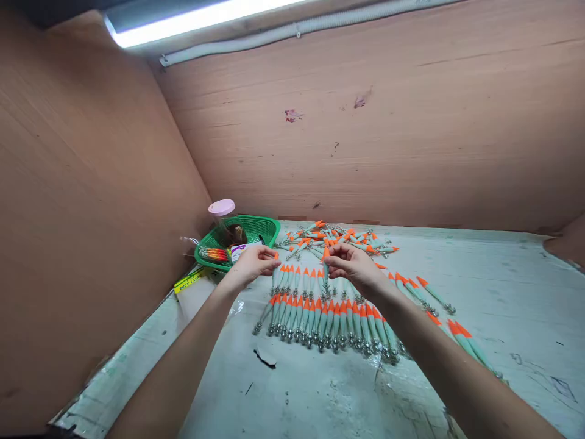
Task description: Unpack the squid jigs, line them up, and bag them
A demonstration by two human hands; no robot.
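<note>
On the worktop (219,372), rowed lures (336,324) point orange-end away.

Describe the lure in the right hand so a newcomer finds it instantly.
On the pale tabletop, find the loose heap of orange-tipped lures near the brown wall. Just this side of it, the right hand pinches one lure near its orange end. Unlike the neat rows of lures, it alone is in that hand.

The lures (336,323) are pale mint with orange tips (356,306), the desk (223,390) whitish with dark marks (266,361), the basket (273,228) at eleven o'clock green, the jar's lid (222,207) pink.
</note>
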